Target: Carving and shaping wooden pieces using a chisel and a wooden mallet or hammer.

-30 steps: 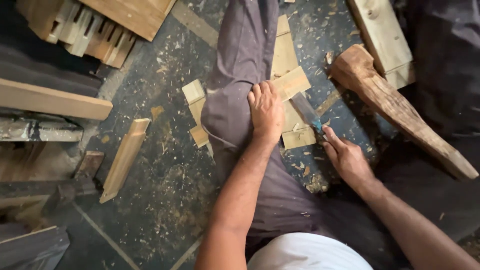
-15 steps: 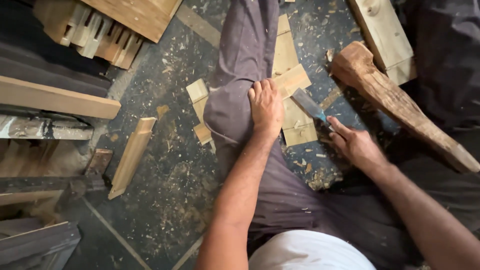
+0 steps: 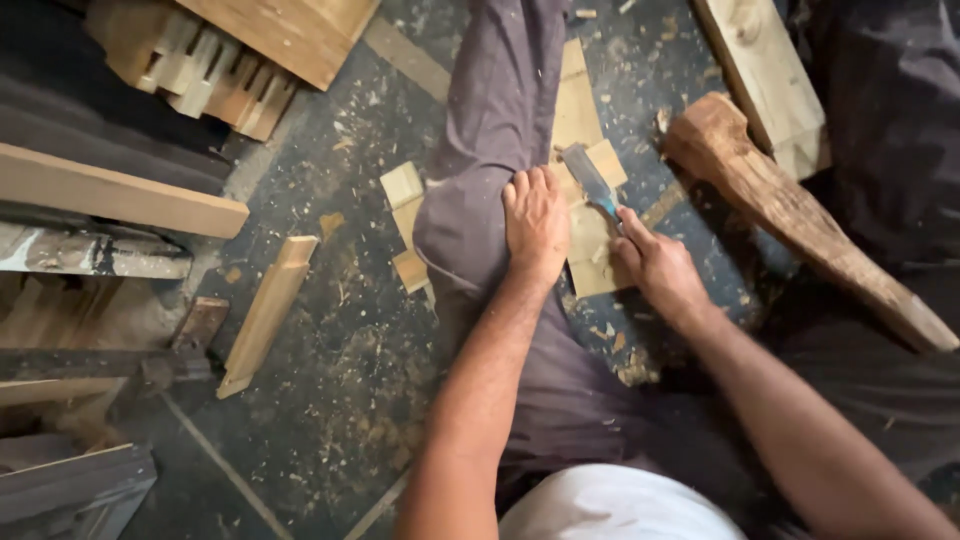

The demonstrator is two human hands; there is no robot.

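Two hands in view, both mine. My left hand (image 3: 537, 225) lies flat, palm down, fingers together, on my bent knee in grey trousers (image 3: 490, 150); it grips nothing, just rests on the cloth. My right hand (image 3: 655, 265) is closed around the handle of a chisel (image 3: 592, 180), fingers wrapped tight, a bit of blue handle showing at the fingertips. The chisel's flat metal blade points up and left, away from me, and lies over a thin pale wood board (image 3: 585, 215) on the floor. That board sits just beside my knee, partly under the leg, and runs up along the trouser leg.

A few small wood offcuts (image 3: 405, 200) lie on the other side of the knee, touching the trouser edge. The floor (image 3: 340, 360) is dark and strewn with sawdust and chips.

To the right of the chisel, near it, lies a rough brown wooden mallet-like club (image 3: 780, 205), running diagonally down to the right. Above it a pale plank (image 3: 765, 75). On the left side, well apart from my hands: a short pale wood strip (image 3: 265, 310), a long plank (image 3: 120, 195), and a notched wooden piece (image 3: 215, 70) at the top.
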